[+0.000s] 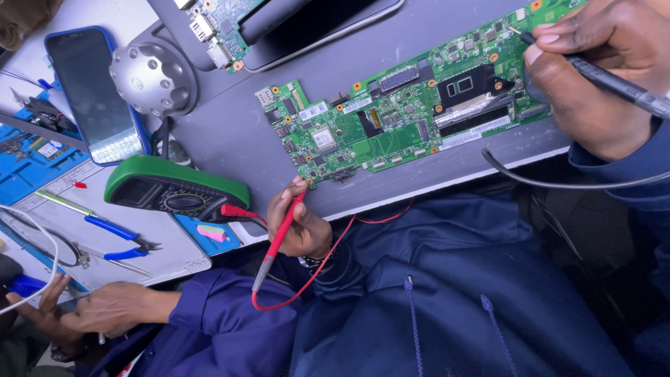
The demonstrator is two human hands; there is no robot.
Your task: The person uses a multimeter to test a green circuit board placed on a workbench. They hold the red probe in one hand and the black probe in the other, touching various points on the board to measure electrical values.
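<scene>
Green laptop motherboard [412,112] lies on the grey bench at 12 o'clock. Left hand [299,227] grips the red multimeter probe [278,241] at the board's 7 o'clock edge. Right hand [593,77] pinches the black probe [607,80] at 3 o'clock.

circuit board [401,115]: green, gold-ringed holes
probe [278,241], lower centre: red, red lead
probe [614,84], upper right: black
multimeter [174,187]: green, black dial
phone [94,91]: blue case

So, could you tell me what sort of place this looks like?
Most likely an electronics repair bench: a bare green circuit board is being probed, a green multimeter sits beside it, and pliers lie on the mat.
</scene>
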